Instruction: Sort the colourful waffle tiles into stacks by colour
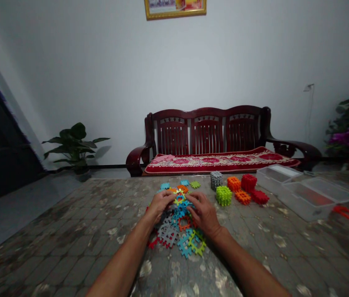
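Note:
My left hand [161,205] and my right hand [205,213] face each other above a mixed pile of toothed plastic building pieces. Between their bent fingertips is a yellow-green interlocking piece [179,192], gripped at its left and right sides. Blue pieces [181,209] lie just below it, partly covered by the fingers. Nearer to me in the pile are grey pieces [168,234], an orange-red square frame piece [184,223], a light blue piece [184,244] and a lime green frame piece [197,243]. Some red pieces [153,242] show at the left edge.
Beyond the pile lie loose blue and green pieces [195,185]. To the right stand stacks: grey [216,180], lime green [224,196], orange [233,184] and red [248,182]. A clear plastic box [307,202] sits farther right on the patterned tablecloth [100,243]. A wooden bench [208,132] stands behind.

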